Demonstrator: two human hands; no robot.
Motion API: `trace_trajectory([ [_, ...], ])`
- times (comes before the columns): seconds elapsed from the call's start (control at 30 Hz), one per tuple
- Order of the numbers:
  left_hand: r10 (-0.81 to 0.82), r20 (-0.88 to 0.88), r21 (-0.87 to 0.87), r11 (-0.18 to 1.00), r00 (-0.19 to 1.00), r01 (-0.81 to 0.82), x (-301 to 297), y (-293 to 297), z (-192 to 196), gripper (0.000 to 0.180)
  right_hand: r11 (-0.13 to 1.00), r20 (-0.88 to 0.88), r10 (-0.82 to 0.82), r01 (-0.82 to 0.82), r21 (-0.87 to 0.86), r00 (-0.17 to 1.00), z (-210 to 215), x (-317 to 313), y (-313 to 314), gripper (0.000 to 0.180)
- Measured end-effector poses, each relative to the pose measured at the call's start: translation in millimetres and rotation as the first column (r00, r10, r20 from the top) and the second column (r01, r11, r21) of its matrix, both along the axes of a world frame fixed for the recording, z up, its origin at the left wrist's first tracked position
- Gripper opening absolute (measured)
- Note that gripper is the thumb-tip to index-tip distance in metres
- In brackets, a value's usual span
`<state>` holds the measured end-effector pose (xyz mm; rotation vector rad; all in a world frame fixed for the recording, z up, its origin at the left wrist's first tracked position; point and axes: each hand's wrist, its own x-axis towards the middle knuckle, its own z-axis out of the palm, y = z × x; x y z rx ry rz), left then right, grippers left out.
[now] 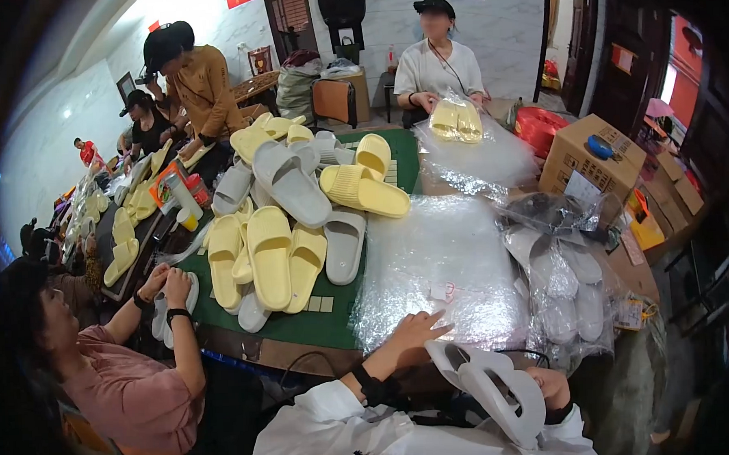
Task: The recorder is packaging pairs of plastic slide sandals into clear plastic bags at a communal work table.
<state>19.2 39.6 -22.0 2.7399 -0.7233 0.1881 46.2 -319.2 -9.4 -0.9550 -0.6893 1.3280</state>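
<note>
My left hand reaches onto a stack of clear plastic bags, its fingers stretched out over the near edge. In my right hand is a pair of grey slide slippers, pressed together and tilted near my body. The right fingers are partly hidden behind the slippers. To the left of the bags lies a heap of yellow slippers and grey slippers, piled loosely on the green table mat.
Bagged grey slippers lie right of the stack. Beyond stand a cardboard box and red plastic wrapping. A co-worker across the table holds bagged yellow slippers. Another co-worker sits close on my left, handling slippers.
</note>
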Motion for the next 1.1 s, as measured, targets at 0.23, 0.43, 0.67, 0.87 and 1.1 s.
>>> trace_trajectory([
  [0.23,0.074,-0.039,-0.006,0.997,0.997,-0.074,-4.6,-7.1,8.1,0.054,1.0,-0.015,-0.002,0.002,-0.017,1.0,3.4,0.2,2.3,0.052],
  [0.43,0.047,0.082,0.136,0.989,0.996,-0.058,3.1,-9.8,-15.7,0.045,0.942,0.085,-0.288,0.298,-0.155,0.954,54.5,-26.9,31.9,0.026],
  [0.67,0.009,0.171,0.019,1.0,0.985,-0.012,5.0,-17.9,-7.4,0.018,0.981,-0.104,-0.158,0.145,-0.127,0.982,31.4,-14.2,17.2,0.032],
  [0.87,0.078,0.034,-0.071,0.995,0.996,-0.076,13.0,-25.0,-0.2,0.013,0.993,-0.072,-0.099,0.094,-0.067,0.993,21.3,-14.1,4.9,0.047],
  [1.1,0.271,0.045,-0.494,0.843,0.962,-0.214,38.9,-12.4,27.0,0.014,0.972,0.049,0.045,-0.032,-0.231,0.998,39.2,-10.4,13.5,0.063],
])
